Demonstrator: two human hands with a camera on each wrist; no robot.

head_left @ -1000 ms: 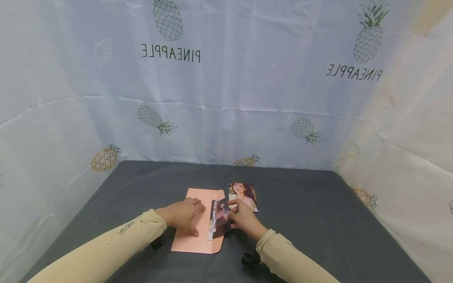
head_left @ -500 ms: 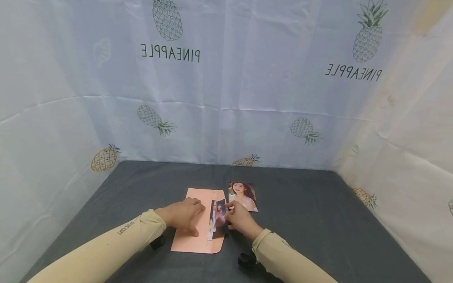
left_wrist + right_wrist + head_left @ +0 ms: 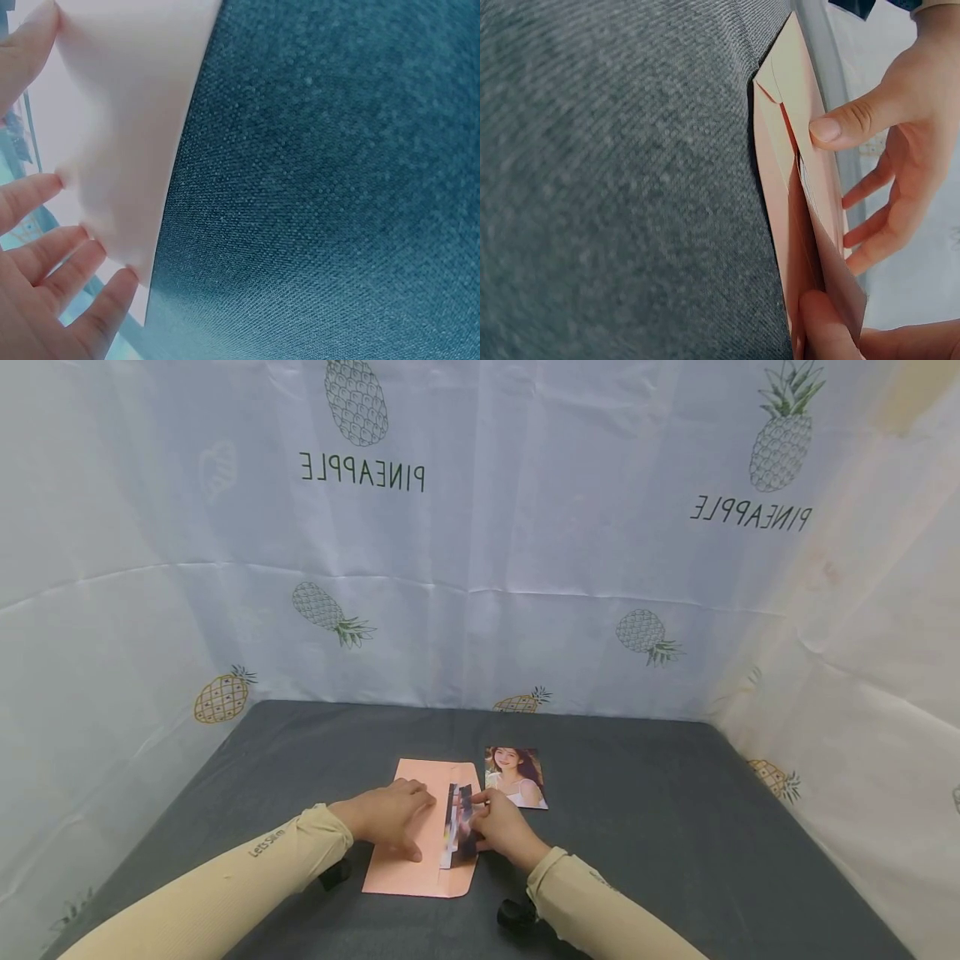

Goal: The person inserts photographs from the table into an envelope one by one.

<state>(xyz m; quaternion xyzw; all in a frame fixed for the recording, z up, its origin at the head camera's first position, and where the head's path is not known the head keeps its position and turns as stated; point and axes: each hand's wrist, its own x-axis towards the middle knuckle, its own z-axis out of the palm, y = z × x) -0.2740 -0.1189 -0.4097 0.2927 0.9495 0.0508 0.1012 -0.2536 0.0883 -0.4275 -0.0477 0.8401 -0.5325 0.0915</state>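
A salmon-pink envelope (image 3: 431,843) lies on the dark table with its flap side to the right. My left hand (image 3: 386,818) rests on it, fingers spread, and the left wrist view shows the fingertips (image 3: 124,281) against the pale paper. Several photos (image 3: 462,842) stick partly out of the slit. My right hand (image 3: 512,833) pinches the right edge of the top photo. In the right wrist view, my right thumb (image 3: 829,330) is at the gaping mouth of the envelope (image 3: 776,187), and the photo's inner end is hidden inside.
A single portrait photo (image 3: 516,778) lies flat just beyond my right hand. Dark cloth covers the table (image 3: 637,827). White pineapple-print curtains (image 3: 480,527) hang around the back and sides.
My right hand has moved a little left, sliding the top photo further into the envelope, so less of it shows. My left hand has stayed put.
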